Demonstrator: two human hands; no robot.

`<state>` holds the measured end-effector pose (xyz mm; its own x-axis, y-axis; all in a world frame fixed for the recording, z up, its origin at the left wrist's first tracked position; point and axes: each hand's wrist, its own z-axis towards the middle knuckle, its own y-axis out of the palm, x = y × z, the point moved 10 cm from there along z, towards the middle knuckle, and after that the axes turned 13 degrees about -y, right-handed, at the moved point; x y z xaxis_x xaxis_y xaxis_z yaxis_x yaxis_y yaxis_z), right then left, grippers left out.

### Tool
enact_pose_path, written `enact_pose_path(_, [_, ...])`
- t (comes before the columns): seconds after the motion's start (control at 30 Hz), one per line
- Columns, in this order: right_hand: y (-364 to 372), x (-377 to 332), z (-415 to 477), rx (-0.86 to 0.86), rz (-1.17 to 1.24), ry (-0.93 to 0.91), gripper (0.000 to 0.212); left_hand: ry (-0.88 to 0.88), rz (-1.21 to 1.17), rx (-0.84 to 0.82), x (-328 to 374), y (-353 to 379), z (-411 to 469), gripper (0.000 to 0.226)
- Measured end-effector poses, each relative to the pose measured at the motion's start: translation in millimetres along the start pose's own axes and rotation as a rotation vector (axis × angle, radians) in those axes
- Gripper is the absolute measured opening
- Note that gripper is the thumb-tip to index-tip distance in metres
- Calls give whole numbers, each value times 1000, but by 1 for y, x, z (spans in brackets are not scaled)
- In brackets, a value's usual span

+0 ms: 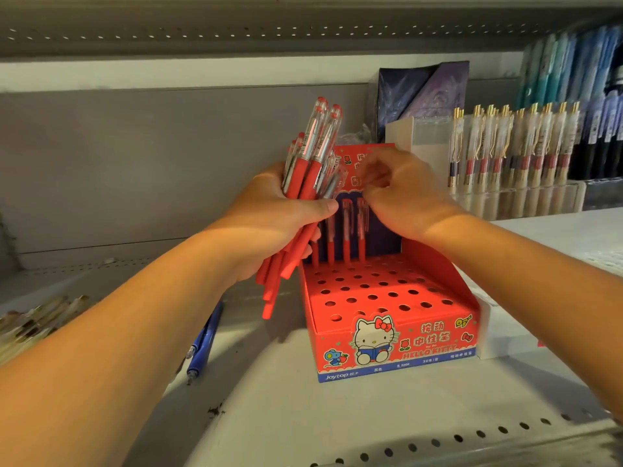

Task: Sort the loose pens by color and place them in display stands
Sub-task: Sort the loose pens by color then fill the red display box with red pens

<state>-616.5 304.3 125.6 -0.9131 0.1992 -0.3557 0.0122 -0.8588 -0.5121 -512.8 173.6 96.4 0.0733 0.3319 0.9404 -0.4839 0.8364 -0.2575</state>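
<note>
My left hand grips a bundle of several red pens, held upright to the left of a red Hello Kitty display stand. The stand's stepped top is full of round holes. Several red pens stand in its back row. My right hand is above that back row with its fingers curled at the tops of the standing pens; blur hides whether it pinches one. A blue pen lies loose on the shelf, left of the stand.
A clear rack of gold-clipped pens stands at the back right. Loose pale pens lie at the far left. A white box sits right of the stand. The perforated shelf edge runs along the front.
</note>
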Motion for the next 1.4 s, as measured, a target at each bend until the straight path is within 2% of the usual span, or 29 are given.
enact_pose_path(0.1, [8, -11, -3, 64, 656, 147, 16, 19, 1, 5, 3, 1, -2, 19])
enact_pose_path(0.13, [13, -16, -5, 50, 780, 173, 13, 23, -3, 4, 4, 1, -2, 19])
enact_pose_path(0.33, [20, -17, -14, 50, 928, 266, 21, 13, -32, -37, 2, 9, -4, 13])
enact_pose_path(0.5, [16, -11, -11, 102, 1002, 307, 25, -28, -73, 19, 0, 3, -3, 14])
enact_pose_path(0.67, [9, 1, -11, 179, 1038, 355, 17, -54, -33, 78, -1, -5, 0, 10])
enact_pose_path(0.77, [-1, 10, -9, 224, 930, 346, 19, -72, -13, 104, -4, -8, 1, 9])
enact_pose_path(0.9, [-22, 6, 0, 204, 345, 126, 31, -66, -11, 114, -3, -10, 1, 10])
enact_pose_path(1.0, [-25, -6, 2, 157, 104, -18, 36, -69, 5, 115, -4, -10, 2, 12])
enact_pose_path(1.13, [-23, -7, 3, 138, 17, -71, 35, -70, 16, 104, -3, -9, 1, 12])
enact_pose_path(1.4, [-11, 2, -1, 38, 2, -31, 31, -58, 30, 88, 1, -8, -1, 11])
